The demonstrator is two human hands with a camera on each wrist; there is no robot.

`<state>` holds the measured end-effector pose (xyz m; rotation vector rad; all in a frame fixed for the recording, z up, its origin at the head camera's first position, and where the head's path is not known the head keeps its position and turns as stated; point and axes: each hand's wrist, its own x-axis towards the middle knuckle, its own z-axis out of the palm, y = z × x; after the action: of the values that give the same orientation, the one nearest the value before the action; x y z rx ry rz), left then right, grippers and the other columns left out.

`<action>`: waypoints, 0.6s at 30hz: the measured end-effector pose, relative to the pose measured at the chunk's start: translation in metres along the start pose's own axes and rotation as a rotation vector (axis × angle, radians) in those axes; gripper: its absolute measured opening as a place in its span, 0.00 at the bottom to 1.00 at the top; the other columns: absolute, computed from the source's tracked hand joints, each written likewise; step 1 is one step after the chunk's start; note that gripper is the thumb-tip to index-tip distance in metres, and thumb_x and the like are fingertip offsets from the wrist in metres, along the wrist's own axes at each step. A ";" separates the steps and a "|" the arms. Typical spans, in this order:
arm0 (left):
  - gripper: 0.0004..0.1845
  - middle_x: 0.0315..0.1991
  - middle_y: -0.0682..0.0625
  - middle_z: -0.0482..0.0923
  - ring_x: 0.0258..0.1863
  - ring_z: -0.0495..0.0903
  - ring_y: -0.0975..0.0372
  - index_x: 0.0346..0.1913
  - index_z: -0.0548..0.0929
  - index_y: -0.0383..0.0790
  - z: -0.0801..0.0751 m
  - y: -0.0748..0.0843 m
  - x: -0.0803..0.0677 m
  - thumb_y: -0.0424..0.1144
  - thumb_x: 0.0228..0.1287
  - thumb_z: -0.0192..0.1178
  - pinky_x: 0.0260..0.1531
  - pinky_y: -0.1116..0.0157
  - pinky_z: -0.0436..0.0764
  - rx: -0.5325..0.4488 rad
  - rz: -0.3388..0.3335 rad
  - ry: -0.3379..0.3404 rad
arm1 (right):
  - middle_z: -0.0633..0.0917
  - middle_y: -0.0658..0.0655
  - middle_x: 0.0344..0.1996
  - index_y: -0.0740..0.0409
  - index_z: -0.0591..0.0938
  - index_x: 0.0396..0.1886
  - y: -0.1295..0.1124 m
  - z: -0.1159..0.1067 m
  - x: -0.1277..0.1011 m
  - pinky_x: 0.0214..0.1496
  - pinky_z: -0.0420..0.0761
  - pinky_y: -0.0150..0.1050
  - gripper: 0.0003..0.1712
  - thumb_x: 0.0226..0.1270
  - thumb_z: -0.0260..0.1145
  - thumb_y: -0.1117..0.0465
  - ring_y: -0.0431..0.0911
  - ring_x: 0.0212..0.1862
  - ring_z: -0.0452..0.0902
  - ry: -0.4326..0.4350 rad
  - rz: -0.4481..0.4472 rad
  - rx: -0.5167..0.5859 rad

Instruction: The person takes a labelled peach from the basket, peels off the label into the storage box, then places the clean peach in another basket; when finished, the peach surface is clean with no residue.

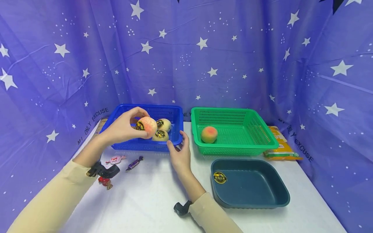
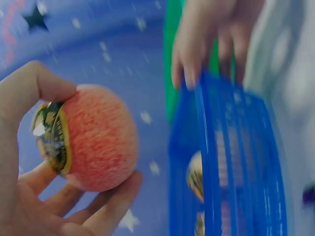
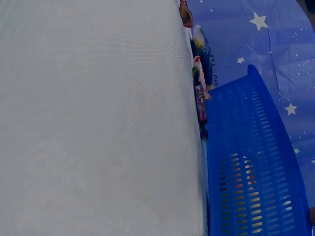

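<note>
My left hand (image 1: 123,127) holds a reddish peach (image 1: 147,127) over the blue basket (image 1: 145,144), thumb on one side and fingers on the other. A dark round sticker with gold print shows on the peach (image 2: 101,137) in the left wrist view. Two pale yellow fruits with similar stickers, the rear fruit (image 1: 164,124) and the front fruit (image 1: 160,135), sit inside the basket. At the basket's front right corner, my right hand (image 1: 180,157) grips the rim between thumb and fingers. Only a fingertip of that hand enters the right wrist view, at its edge.
Right of the blue basket stands a green basket (image 1: 233,150) with one peach (image 1: 209,134) in it. A dark teal tray (image 1: 247,187) is in front. Wrapped candies, pink (image 1: 116,159), purple (image 1: 134,163) and red (image 1: 105,183), lie at left. An orange packet (image 1: 281,145) lies at right.
</note>
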<state>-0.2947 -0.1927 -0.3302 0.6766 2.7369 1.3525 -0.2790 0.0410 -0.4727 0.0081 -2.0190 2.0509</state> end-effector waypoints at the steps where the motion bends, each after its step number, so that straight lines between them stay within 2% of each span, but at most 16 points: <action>1: 0.35 0.67 0.46 0.82 0.62 0.86 0.49 0.68 0.80 0.47 0.008 0.005 -0.007 0.42 0.59 0.83 0.57 0.55 0.91 -0.023 0.026 -0.012 | 0.75 0.64 0.80 0.46 0.66 0.85 0.000 0.000 0.000 0.81 0.79 0.58 0.41 0.79 0.72 0.57 0.65 0.79 0.75 -0.001 0.000 0.001; 4: 0.35 0.65 0.47 0.84 0.59 0.88 0.50 0.67 0.83 0.48 0.035 0.010 -0.029 0.40 0.55 0.84 0.58 0.54 0.92 -0.070 0.097 -0.077 | 0.77 0.63 0.78 0.46 0.66 0.85 0.002 0.000 0.000 0.81 0.79 0.57 0.41 0.79 0.73 0.57 0.63 0.78 0.77 -0.002 0.001 0.005; 8: 0.34 0.61 0.53 0.86 0.55 0.88 0.56 0.64 0.86 0.53 0.073 0.003 -0.052 0.42 0.52 0.85 0.54 0.58 0.93 -0.076 0.122 -0.207 | 0.80 0.63 0.75 0.48 0.67 0.85 0.003 -0.002 -0.001 0.80 0.80 0.57 0.41 0.78 0.73 0.58 0.60 0.75 0.80 0.001 0.000 0.027; 12: 0.32 0.56 0.58 0.87 0.52 0.87 0.58 0.61 0.87 0.58 0.101 -0.009 -0.061 0.46 0.51 0.87 0.48 0.61 0.91 -0.074 0.112 -0.306 | 0.80 0.62 0.76 0.48 0.67 0.84 -0.001 -0.002 -0.002 0.81 0.79 0.57 0.41 0.77 0.73 0.59 0.60 0.76 0.80 -0.005 0.000 0.045; 15: 0.32 0.55 0.59 0.87 0.52 0.87 0.58 0.60 0.87 0.59 0.114 -0.016 -0.064 0.46 0.50 0.87 0.48 0.61 0.89 -0.090 0.112 -0.330 | 0.79 0.63 0.77 0.50 0.67 0.85 -0.003 -0.002 -0.002 0.81 0.78 0.58 0.41 0.78 0.73 0.59 0.61 0.77 0.79 -0.007 -0.008 0.035; 18: 0.31 0.55 0.57 0.88 0.55 0.87 0.57 0.59 0.86 0.57 0.123 -0.021 -0.064 0.44 0.50 0.86 0.52 0.61 0.89 -0.119 0.122 -0.345 | 0.78 0.63 0.77 0.51 0.67 0.85 -0.004 -0.002 -0.002 0.81 0.78 0.59 0.42 0.78 0.73 0.58 0.61 0.77 0.78 -0.011 -0.010 0.034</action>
<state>-0.2196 -0.1361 -0.4338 0.9777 2.3614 1.2678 -0.2759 0.0429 -0.4687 0.0358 -1.9858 2.0838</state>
